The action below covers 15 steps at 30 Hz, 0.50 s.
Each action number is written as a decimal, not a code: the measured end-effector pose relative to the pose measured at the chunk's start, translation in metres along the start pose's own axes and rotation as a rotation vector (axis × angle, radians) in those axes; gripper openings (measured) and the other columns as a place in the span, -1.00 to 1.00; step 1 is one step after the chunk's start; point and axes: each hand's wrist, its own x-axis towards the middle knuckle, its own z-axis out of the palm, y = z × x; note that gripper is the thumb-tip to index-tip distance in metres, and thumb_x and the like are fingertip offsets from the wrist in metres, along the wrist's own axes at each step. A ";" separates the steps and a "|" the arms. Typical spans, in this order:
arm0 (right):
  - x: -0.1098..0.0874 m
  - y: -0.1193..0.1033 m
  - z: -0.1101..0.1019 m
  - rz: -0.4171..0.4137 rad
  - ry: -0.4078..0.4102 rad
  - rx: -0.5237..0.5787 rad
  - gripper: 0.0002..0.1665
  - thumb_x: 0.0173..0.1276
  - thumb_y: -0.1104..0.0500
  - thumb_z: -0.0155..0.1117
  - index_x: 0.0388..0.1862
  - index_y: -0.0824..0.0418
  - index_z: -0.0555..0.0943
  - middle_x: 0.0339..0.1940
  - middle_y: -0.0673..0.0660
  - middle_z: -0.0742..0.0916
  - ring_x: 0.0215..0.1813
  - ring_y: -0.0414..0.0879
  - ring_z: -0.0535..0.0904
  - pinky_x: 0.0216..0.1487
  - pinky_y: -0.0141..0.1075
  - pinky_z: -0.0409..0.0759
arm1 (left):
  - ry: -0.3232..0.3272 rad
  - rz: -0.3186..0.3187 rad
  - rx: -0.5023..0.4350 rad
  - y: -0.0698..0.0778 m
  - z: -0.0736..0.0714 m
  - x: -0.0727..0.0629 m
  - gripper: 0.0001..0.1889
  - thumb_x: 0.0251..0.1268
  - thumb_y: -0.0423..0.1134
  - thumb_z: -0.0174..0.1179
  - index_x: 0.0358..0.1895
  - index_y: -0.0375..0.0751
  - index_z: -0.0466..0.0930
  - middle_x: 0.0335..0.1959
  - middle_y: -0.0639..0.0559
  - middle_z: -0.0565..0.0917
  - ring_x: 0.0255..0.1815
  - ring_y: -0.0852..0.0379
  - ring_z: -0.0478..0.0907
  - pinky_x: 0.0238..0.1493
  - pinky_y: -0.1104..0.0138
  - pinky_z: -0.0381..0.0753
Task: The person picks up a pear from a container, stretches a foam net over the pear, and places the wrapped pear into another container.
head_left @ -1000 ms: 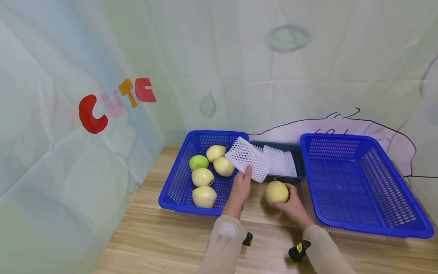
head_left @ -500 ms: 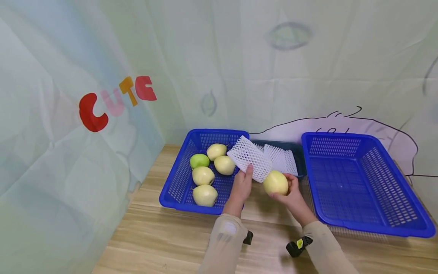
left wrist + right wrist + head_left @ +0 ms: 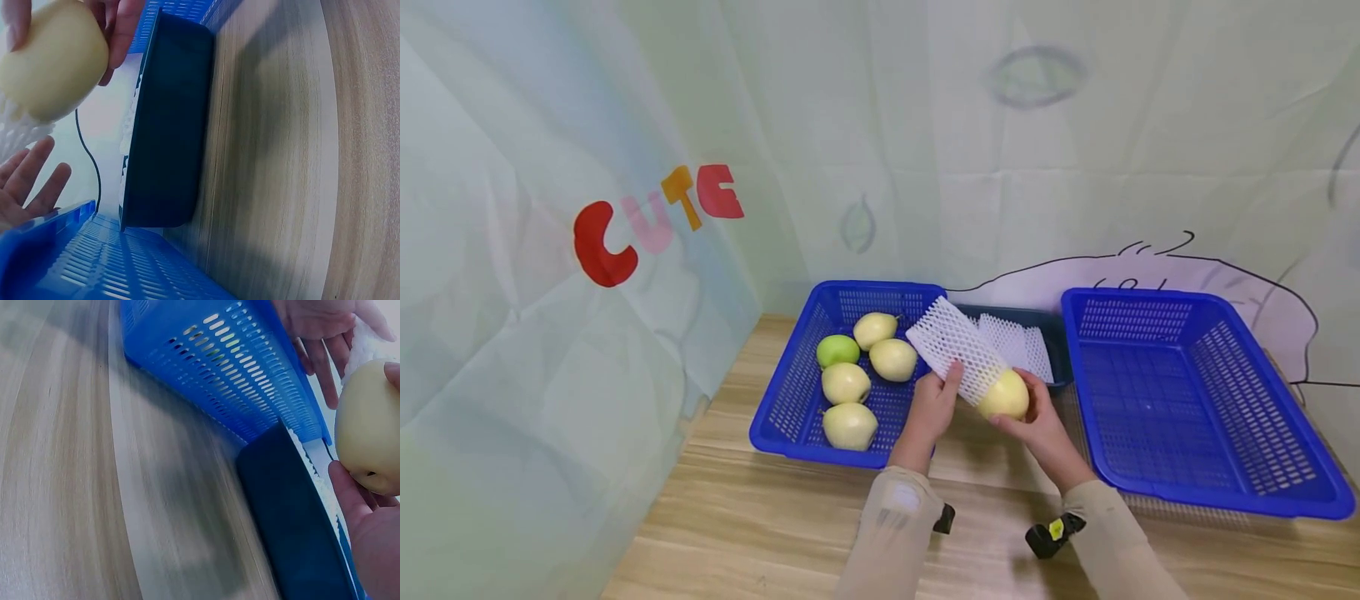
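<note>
My left hand (image 3: 931,407) holds a white foam net sleeve (image 3: 953,346), its thumb on top of the mesh. In my right hand (image 3: 1041,429) is a pale yellow pear (image 3: 1006,395), gripped between thumb and fingers at its lower right side. The sleeve's mouth covers the upper left part of this pear. Both are held above the table, in front of a dark green tray (image 3: 1054,340). The left wrist view shows the pear (image 3: 59,59) with the netting at its end. From the right wrist, the pear (image 3: 369,431) appears with its bottom toward the camera.
A blue basket (image 3: 765,440) on the left holds several pale pears and one green fruit (image 3: 838,351). More foam net sleeves (image 3: 1011,346) lie in the dark green tray. Another blue basket (image 3: 1206,496) stands at the right. A printed cloth (image 3: 880,150) hangs behind the table.
My right hand has lifted the pear up and left, tilting it, and its end has entered the sleeve's mouth. The left hand keeps holding the sleeve, moving slightly right.
</note>
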 end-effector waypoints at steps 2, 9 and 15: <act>0.000 -0.002 0.001 0.008 -0.006 -0.012 -0.04 0.11 0.43 0.28 0.39 0.23 -0.02 0.31 0.24 0.23 0.17 -0.05 0.24 0.00 -0.52 0.37 | 0.001 0.002 0.005 0.000 0.000 0.000 -0.61 0.44 -0.12 -0.09 -0.15 -0.39 0.62 -0.24 -0.22 0.67 -0.19 -0.05 0.60 -0.07 0.18 0.52; 0.003 -0.006 0.004 0.055 0.011 0.017 -0.06 0.17 0.40 0.27 0.40 0.27 -0.06 0.36 0.27 0.22 0.28 0.03 0.18 0.01 -0.58 0.35 | -0.015 0.010 -0.031 0.000 0.001 0.001 -0.64 0.38 -0.11 0.02 -0.17 -0.39 0.63 -0.26 -0.17 0.68 -0.28 0.09 0.57 -0.17 0.27 0.54; 0.002 -0.012 0.008 0.112 0.023 0.104 -0.07 0.27 0.39 0.16 0.49 0.17 -0.10 0.34 0.29 0.23 0.21 -0.07 0.31 0.03 -0.53 0.41 | -0.068 0.002 -0.020 0.001 0.000 0.000 -0.64 0.18 -0.08 0.24 -0.10 -0.31 0.61 -0.19 -0.10 0.67 -0.20 0.13 0.56 -0.11 0.28 0.54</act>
